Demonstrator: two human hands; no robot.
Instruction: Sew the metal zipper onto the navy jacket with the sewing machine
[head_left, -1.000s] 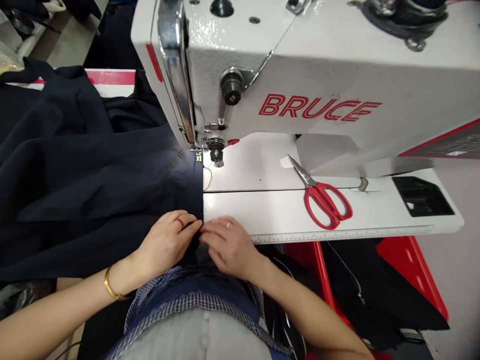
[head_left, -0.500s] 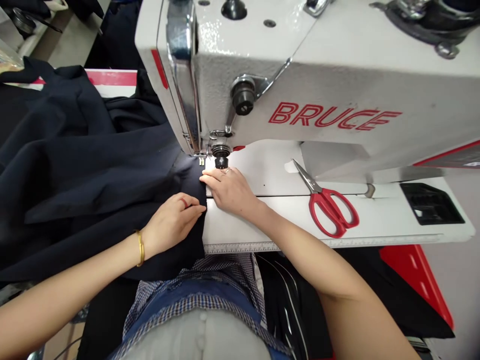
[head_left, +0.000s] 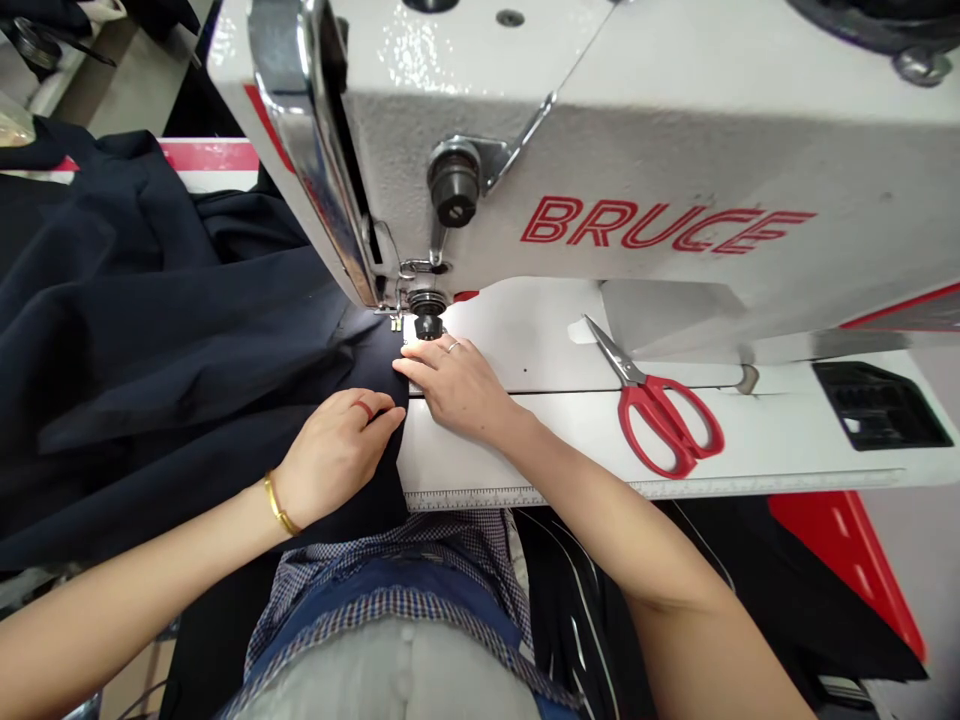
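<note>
Dark navy cloth (head_left: pixel 187 350) spreads over the left of the sewing machine bed, its right edge running beneath the presser foot (head_left: pixel 396 324). My left hand (head_left: pixel 337 450) rests on the cloth, with thumb and forefinger pinched at that edge, nearest my body. Just below the needle area, my right hand (head_left: pixel 461 385) lies with fingers stretched out, their tips touching the cloth edge and the palm over the white bed. The white sewing machine (head_left: pixel 637 160) stands above both hands, and its lamp lights the spot by the presser foot.
Red-handled scissors (head_left: pixel 664 410) lie on the bed right of my right arm, blades toward the machine. A ruler strip (head_left: pixel 480 497) runs along the front edge. A black recessed tray (head_left: pixel 877 405) sits at the right end. Below is a red plastic container (head_left: pixel 855 550).
The view has shifted slightly, and the machine head appears larger and farther left. Both hands stay near the same cloth edge, with the left wrist turned a little. The scissors still lie in place.
</note>
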